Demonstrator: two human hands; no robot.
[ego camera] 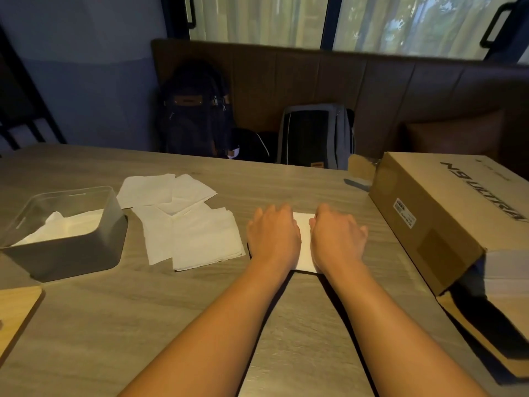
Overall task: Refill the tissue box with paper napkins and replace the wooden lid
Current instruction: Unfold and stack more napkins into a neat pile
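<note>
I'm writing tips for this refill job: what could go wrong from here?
The loose napkins lie overlapped and askew beside the tissue box; gathered as they are, they may crumple. The napkins already inside sit bunched, so added ones could ride high and hinder the lid. The wooden lid overhangs the table's near edge, where an elbow might knock it off.
</note>
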